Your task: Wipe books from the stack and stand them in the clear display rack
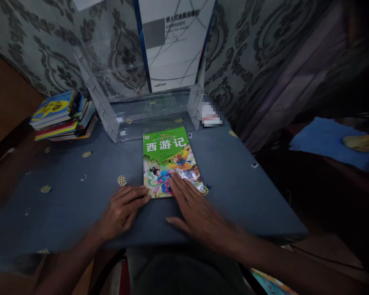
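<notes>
A green picture book [165, 162] with white Chinese characters and cartoon figures on its cover lies closed and face up on the table. Across the lower right part of the cover rests my right hand [195, 205], palm down, its fingers stretched out and the thumb apart. The fingertips of my left hand [124, 209] touch the book's lower left corner, with the thumb bent below and away from the book. Neither hand grips anything.
The table [89, 205] has a dark blue patterned cover. At the back left is a stack of books [61, 116]. A clear acrylic stand [103, 119] stands behind the green book, with a white printed panel [175, 49] behind it. A small white item [210, 114] is to its right.
</notes>
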Demonstrator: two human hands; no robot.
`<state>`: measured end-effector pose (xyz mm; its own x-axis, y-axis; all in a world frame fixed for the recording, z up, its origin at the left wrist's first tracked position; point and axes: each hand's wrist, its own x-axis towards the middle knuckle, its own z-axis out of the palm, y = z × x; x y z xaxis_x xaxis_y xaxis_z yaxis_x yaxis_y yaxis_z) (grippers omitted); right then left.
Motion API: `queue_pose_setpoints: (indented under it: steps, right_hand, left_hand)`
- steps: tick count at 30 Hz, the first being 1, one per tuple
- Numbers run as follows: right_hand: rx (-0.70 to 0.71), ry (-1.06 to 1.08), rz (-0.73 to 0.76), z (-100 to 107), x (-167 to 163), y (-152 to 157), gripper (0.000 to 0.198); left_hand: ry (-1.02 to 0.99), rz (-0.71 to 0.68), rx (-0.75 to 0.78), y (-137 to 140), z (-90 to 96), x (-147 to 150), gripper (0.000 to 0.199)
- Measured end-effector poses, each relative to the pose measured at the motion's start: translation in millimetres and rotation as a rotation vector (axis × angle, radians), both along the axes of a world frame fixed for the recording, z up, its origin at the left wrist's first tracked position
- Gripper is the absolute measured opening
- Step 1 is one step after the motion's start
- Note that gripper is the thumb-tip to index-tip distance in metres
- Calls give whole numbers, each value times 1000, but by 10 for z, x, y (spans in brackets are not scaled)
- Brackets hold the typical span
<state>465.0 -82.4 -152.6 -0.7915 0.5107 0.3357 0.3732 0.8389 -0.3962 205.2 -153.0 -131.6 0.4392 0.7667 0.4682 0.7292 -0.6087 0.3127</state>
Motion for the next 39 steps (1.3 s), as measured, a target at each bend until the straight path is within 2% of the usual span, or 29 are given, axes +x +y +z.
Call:
queue_pose_setpoints:
  steps: [5, 10, 14, 21, 26, 30, 36, 39]
  right_hand:
    - [12, -21, -35, -42, 169, 68, 92]
    - [2, -59, -60, -11, 231, 298, 72]
    - [-41, -75, -87, 8, 142, 642, 66]
    - [-58, -86, -163, -49, -160, 1387, 67]
    - [-20, -38, -282, -143, -324, 1655, 66]
    - [-23, -48, -323, -141, -367, 1636, 66]
    - [-19, -60, -356, -131, -353, 1588, 69]
    - [-7, -31, -348, -162, -347, 1597, 66]
  left_hand:
    - [-5, 12, -20, -14, 56, 8, 48]
    - [-125, 40, -154, 116, 142, 14, 39]
    - [-116, 138, -153, 422, 83, 27, 31]
    - [-33, 446, -110, 1103, -222, 11, 38]
    - [-94, 482, -107, 1319, -264, 39, 36]
    - [-253, 455, -165, 1343, -239, 6, 37]
    - [-752, 308, -334, 1401, -229, -122, 42]
    - [-947, 364, -427, 1415, -237, -152, 53]
